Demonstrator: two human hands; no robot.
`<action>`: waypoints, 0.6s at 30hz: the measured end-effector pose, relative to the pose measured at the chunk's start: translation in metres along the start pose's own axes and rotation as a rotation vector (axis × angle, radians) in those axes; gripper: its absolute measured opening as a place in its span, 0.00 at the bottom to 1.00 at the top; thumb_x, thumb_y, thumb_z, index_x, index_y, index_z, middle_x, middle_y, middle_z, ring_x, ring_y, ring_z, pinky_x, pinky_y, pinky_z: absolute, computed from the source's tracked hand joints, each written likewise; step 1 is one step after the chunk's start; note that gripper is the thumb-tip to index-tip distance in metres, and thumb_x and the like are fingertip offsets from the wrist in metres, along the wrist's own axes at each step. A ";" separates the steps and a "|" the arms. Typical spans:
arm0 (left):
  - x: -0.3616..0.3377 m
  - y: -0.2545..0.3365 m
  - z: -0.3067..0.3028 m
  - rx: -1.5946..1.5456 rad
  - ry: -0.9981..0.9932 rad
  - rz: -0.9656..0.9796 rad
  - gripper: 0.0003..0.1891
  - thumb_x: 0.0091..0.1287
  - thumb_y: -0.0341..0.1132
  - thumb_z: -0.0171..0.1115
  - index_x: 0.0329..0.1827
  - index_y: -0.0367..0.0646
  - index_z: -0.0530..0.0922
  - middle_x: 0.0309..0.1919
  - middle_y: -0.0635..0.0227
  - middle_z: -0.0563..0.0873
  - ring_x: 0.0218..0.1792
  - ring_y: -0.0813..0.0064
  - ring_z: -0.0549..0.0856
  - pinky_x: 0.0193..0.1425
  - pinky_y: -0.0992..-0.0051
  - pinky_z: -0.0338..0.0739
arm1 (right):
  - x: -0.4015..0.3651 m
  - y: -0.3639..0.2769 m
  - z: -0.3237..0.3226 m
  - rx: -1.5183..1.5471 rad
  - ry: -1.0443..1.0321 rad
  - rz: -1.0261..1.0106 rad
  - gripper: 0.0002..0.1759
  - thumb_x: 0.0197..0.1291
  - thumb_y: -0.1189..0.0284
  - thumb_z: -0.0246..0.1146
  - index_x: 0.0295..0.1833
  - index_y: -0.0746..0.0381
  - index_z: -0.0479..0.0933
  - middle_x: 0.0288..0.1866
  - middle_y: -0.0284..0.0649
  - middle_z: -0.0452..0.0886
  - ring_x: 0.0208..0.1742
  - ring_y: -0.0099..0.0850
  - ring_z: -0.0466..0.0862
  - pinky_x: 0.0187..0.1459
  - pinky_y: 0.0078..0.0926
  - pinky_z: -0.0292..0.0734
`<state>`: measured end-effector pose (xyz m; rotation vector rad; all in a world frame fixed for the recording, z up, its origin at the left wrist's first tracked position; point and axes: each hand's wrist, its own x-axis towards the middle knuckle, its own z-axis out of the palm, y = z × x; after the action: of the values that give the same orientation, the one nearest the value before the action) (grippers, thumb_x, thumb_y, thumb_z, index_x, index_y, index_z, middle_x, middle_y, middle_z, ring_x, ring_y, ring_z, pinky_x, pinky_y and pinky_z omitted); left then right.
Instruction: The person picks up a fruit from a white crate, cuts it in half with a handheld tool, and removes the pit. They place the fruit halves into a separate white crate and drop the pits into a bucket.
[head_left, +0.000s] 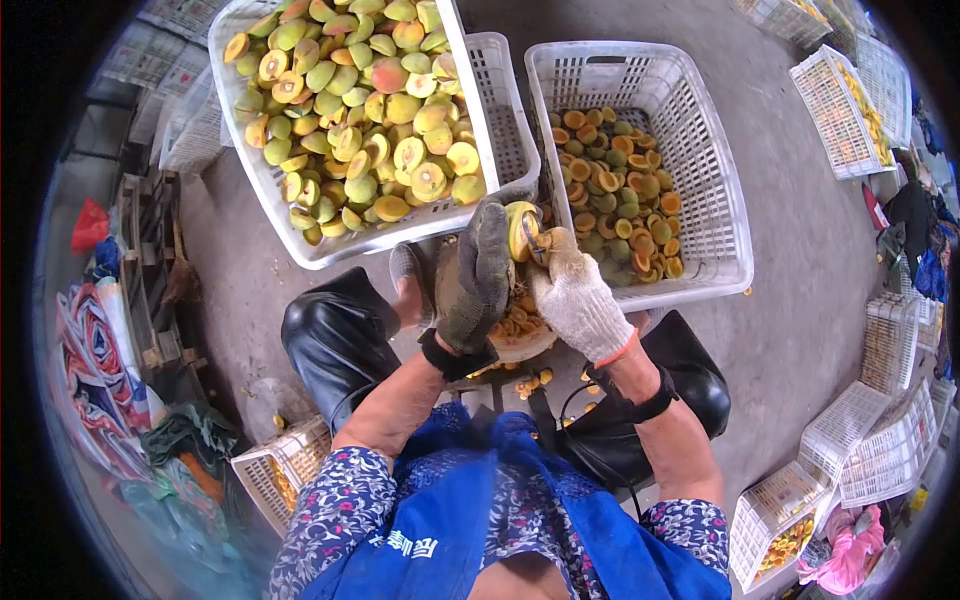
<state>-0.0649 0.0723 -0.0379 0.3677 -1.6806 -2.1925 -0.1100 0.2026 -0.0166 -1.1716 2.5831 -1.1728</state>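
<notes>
My left hand (481,268), in a dark grey work glove, is closed around a yellow peach half (521,232). My right hand (577,295), in a white knit glove, meets it from the right. Its fingers grip a small, thin, dark-bladed tool (533,246), whose tip is at the fruit; most of the tool is hidden by the fingers. Below both hands, between my knees, stands a round tub (528,350) with orange-brown scraps in it. At the upper left, a white crate (352,248) is heaped with cut peaches, some showing their stones.
A second white crate (708,150) at the right holds hollowed peach halves (620,190). Behind the heaped crate is another crate (505,110). Fruit bits (540,380) lie on the floor by my feet. More crates (842,110) line the right; a wooden pallet (150,270) stands left.
</notes>
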 end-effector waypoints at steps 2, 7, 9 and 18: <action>-0.004 -0.018 -0.003 0.595 0.087 0.159 0.21 0.75 0.43 0.40 0.56 0.34 0.72 0.47 0.62 0.80 0.49 0.74 0.78 0.57 0.74 0.71 | -0.005 0.012 0.009 0.021 0.012 -0.070 0.17 0.54 0.73 0.60 0.48 0.69 0.67 0.33 0.54 0.76 0.35 0.52 0.77 0.36 0.43 0.74; 0.001 -0.009 0.011 0.432 0.043 0.249 0.20 0.73 0.44 0.41 0.49 0.35 0.74 0.43 0.62 0.80 0.45 0.73 0.78 0.51 0.73 0.72 | -0.007 0.017 0.000 0.043 -0.044 -0.143 0.16 0.56 0.73 0.57 0.49 0.69 0.67 0.37 0.59 0.77 0.40 0.58 0.77 0.40 0.46 0.73; 0.000 -0.010 0.015 0.441 0.056 0.270 0.20 0.73 0.45 0.42 0.48 0.35 0.75 0.42 0.62 0.80 0.43 0.73 0.78 0.50 0.73 0.72 | -0.002 0.011 -0.007 0.259 -0.195 0.117 0.16 0.56 0.73 0.56 0.48 0.71 0.68 0.39 0.60 0.77 0.42 0.57 0.77 0.42 0.45 0.74; 0.020 -0.007 -0.011 0.294 -0.511 -0.098 0.24 0.75 0.47 0.38 0.49 0.37 0.77 0.40 0.63 0.83 0.46 0.74 0.80 0.56 0.73 0.72 | -0.007 0.028 -0.024 0.369 -0.508 0.172 0.16 0.56 0.69 0.54 0.44 0.71 0.70 0.27 0.49 0.76 0.29 0.41 0.79 0.33 0.37 0.75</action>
<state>-0.0789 0.0557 -0.0478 -0.0533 -2.3092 -2.2368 -0.1304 0.2337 -0.0202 -0.9839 1.9493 -1.0794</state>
